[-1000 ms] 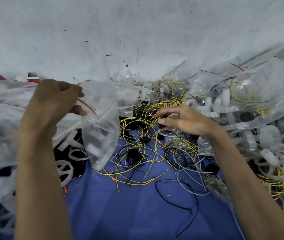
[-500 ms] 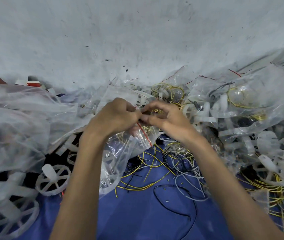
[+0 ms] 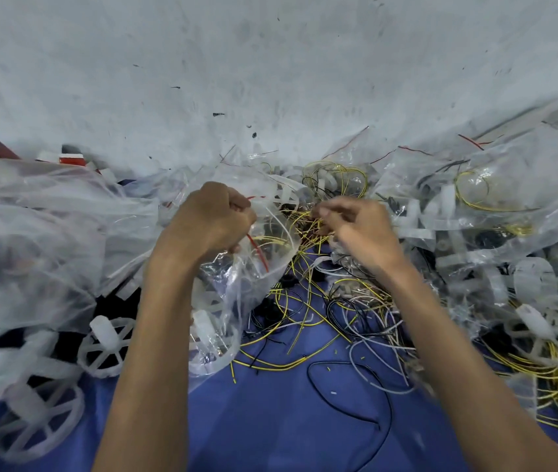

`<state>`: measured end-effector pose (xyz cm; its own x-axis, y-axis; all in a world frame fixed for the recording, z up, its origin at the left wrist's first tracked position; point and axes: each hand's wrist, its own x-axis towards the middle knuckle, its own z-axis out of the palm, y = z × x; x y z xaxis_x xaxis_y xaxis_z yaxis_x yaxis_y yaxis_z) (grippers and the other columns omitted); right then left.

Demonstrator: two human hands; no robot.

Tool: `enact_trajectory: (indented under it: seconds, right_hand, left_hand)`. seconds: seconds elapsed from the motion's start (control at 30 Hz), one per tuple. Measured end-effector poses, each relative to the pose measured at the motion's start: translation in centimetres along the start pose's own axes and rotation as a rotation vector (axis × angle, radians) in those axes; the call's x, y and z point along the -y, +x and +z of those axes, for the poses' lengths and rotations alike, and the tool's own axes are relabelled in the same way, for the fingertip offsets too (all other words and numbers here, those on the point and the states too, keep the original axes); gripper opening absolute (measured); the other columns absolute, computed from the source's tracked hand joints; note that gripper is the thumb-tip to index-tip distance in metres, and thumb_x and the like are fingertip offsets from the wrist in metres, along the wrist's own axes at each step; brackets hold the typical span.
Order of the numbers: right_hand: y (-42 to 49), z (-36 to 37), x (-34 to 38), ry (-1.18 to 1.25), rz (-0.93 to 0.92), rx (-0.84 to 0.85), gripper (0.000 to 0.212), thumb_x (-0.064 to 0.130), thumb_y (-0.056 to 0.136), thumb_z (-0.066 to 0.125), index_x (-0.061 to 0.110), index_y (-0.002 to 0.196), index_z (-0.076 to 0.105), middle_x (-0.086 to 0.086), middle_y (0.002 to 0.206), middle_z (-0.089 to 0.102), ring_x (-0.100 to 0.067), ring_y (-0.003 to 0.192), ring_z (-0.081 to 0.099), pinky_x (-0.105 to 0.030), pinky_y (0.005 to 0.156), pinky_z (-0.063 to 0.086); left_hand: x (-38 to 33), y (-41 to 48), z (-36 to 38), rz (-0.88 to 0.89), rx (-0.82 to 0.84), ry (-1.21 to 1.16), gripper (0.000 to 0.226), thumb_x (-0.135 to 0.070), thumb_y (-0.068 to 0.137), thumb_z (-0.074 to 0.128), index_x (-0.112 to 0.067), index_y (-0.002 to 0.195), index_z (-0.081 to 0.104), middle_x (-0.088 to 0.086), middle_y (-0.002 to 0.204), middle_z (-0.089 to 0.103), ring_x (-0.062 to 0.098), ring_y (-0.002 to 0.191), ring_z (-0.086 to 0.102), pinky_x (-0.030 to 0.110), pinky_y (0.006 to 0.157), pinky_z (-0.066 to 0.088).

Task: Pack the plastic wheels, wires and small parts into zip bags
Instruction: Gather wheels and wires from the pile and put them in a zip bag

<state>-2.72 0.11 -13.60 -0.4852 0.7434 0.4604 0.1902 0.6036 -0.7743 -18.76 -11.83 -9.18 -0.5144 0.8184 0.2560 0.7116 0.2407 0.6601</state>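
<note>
My left hand (image 3: 209, 223) grips the red-striped mouth of a clear zip bag (image 3: 253, 287) that hangs below it over the blue cloth. A white plastic wheel (image 3: 209, 338) lies inside the bag. My right hand (image 3: 355, 229) is a little to the right of the bag's mouth. Its curled, motion-blurred fingers pinch into a tangle of yellow wires (image 3: 308, 223). More loose yellow, white and black wires (image 3: 308, 318) spread across the cloth beneath both hands.
Loose white wheels (image 3: 105, 345) and crumpled clear bags (image 3: 32, 233) pile up on the left. Filled zip bags (image 3: 475, 212) of wheels and wires are heaped on the right. The blue cloth (image 3: 270, 430) lies in front, with a grey wall (image 3: 270, 63) behind.
My hands met at the bag's mouth half a second ago. The right hand has since moved right into the yellow wires, while the left keeps hold of the bag.
</note>
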Motion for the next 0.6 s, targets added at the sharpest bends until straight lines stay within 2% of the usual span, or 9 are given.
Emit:
enact_trajectory:
  seconds: [0.07, 0.13, 0.2, 0.27, 0.3, 0.37, 0.43, 0.5, 0.6]
  right_hand:
    - [0.3, -1.1, -1.2, 0.038, 0.088, -0.026, 0.016, 0.013, 0.089, 0.06, 0.027, 0.087, 0.068, 0.005, 0.092, 0.071, -0.007, 0.072, 0.067, -0.02, 0.066, 0.052]
    - [0.7, -1.5, -2.6, -0.014, 0.12, -0.012, 0.014, 0.012, 0.087, 0.062, 0.024, 0.086, 0.068, 0.006, 0.087, 0.07, -0.007, 0.075, 0.066, -0.021, 0.07, 0.052]
    - [0.9, -1.1, -4.0, -0.109, 0.123, 0.047, 0.015, 0.007, 0.087, 0.062, 0.018, 0.093, 0.069, 0.004, 0.093, 0.068, -0.007, 0.08, 0.062, -0.013, 0.068, 0.048]
    - [0.9, -0.2, -5.7, -0.277, 0.117, 0.166, 0.019, 0.004, 0.087, 0.059, 0.013, 0.101, 0.068, 0.001, 0.099, 0.066, -0.01, 0.086, 0.06, -0.008, 0.066, 0.044]
    - [0.7, 0.4, -6.7, -0.365, 0.126, 0.247, 0.021, 0.004, 0.087, 0.059, 0.011, 0.105, 0.068, -0.004, 0.104, 0.067, -0.013, 0.091, 0.061, -0.012, 0.071, 0.046]
    - [0.0, 1.7, -8.6, -0.545, 0.186, 0.392, 0.03, 0.012, 0.088, 0.059, 0.01, 0.117, 0.062, -0.01, 0.117, 0.062, -0.023, 0.108, 0.057, -0.031, 0.09, 0.048]
    - [-0.4, 2.7, -9.8, -0.693, 0.222, 0.402, 0.038, 0.023, 0.09, 0.057, 0.013, 0.126, 0.056, -0.01, 0.127, 0.051, -0.029, 0.121, 0.045, -0.041, 0.098, 0.042]
    - [-0.6, 3.2, -10.3, -0.773, 0.197, 0.353, 0.036, 0.026, 0.09, 0.055, 0.016, 0.124, 0.057, -0.01, 0.129, 0.045, -0.03, 0.124, 0.038, -0.042, 0.1, 0.039]
    - [-0.7, 3.3, -10.2, -0.784, 0.167, 0.284, 0.022, 0.026, 0.087, 0.059, 0.015, 0.105, 0.064, -0.012, 0.117, 0.049, -0.031, 0.112, 0.047, -0.04, 0.09, 0.044]
  left_hand:
    - [0.5, 0.2, -0.5, -0.017, -0.038, -0.017, 0.023, -0.019, 0.089, 0.057, -0.013, 0.11, 0.065, -0.012, 0.08, 0.059, 0.003, 0.035, 0.056, 0.009, 0.038, 0.037]
    - [1.0, 0.3, -0.9, -0.027, -0.074, -0.003, 0.023, -0.02, 0.088, 0.058, -0.017, 0.108, 0.067, -0.015, 0.082, 0.06, 0.003, 0.036, 0.055, 0.013, 0.048, 0.039]
    - [1.4, 0.4, -1.3, -0.032, -0.095, 0.003, 0.023, -0.02, 0.088, 0.058, -0.018, 0.108, 0.068, -0.009, 0.086, 0.064, 0.002, 0.037, 0.053, 0.016, 0.055, 0.04]
    - [1.7, 0.3, -1.7, -0.039, -0.092, -0.01, 0.023, -0.019, 0.088, 0.058, -0.017, 0.109, 0.067, -0.003, 0.089, 0.064, 0.004, 0.034, 0.054, 0.014, 0.049, 0.04]
    - [1.8, 0.3, -1.8, -0.043, -0.089, -0.008, 0.023, -0.019, 0.089, 0.058, -0.016, 0.109, 0.067, -0.002, 0.09, 0.063, 0.003, 0.033, 0.054, 0.014, 0.047, 0.039]
    - [1.9, 0.3, -1.9, -0.045, -0.083, -0.004, 0.023, -0.019, 0.089, 0.058, -0.016, 0.11, 0.067, -0.003, 0.089, 0.062, 0.002, 0.033, 0.054, 0.016, 0.049, 0.038]
    - [1.9, 0.4, -1.8, -0.046, -0.077, -0.006, 0.023, -0.018, 0.088, 0.057, -0.017, 0.109, 0.067, -0.008, 0.082, 0.061, 0.003, 0.034, 0.054, 0.017, 0.05, 0.037]
    - [1.8, 0.4, -1.7, -0.049, -0.073, -0.009, 0.022, -0.019, 0.088, 0.055, -0.018, 0.105, 0.068, -0.011, 0.076, 0.059, 0.004, 0.033, 0.054, 0.017, 0.05, 0.037]
    - [1.8, 0.4, -1.6, -0.051, -0.076, -0.013, 0.021, -0.02, 0.087, 0.054, -0.021, 0.102, 0.069, -0.012, 0.074, 0.06, 0.004, 0.033, 0.054, 0.018, 0.052, 0.038]
